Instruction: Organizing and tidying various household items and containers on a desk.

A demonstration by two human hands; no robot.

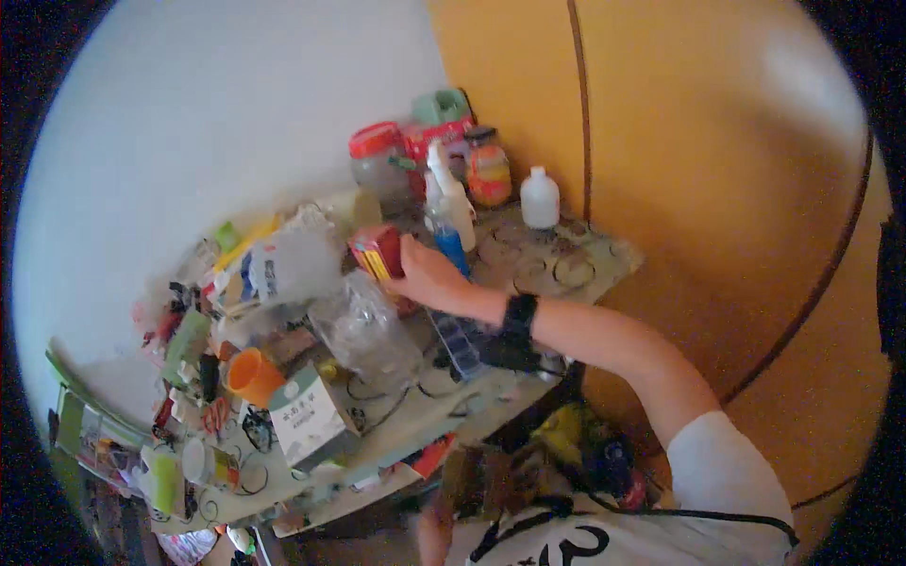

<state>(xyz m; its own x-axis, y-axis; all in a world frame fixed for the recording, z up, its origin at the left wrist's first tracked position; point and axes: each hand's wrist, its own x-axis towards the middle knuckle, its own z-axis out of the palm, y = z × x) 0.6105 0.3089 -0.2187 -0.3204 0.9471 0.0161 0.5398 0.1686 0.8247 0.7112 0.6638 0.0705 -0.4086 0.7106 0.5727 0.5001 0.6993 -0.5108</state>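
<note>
My right arm, with a black band at the wrist, reaches over the cluttered table [377, 448]. My right hand [420, 274] is closed around a small red box [377, 250] with a yellow patch on its side. Just beyond the hand are a bottle of blue liquid [450, 247] and a white spray bottle [458, 208]. A crumpled clear plastic bag [368, 325] lies below the box, and a white plastic bag [297, 264] is to its left. Of my left arm only a blurred bit shows at the lower edge; my left hand is not visible.
Toward the front stand a white and grey carton [311, 415] and an orange cup [255, 377]. At the back are a red-lidded jar [377, 165], a dark-lidded jar [488, 170] and a white bottle [540, 200]. A yellow-orange panel [698, 160] rises at the right.
</note>
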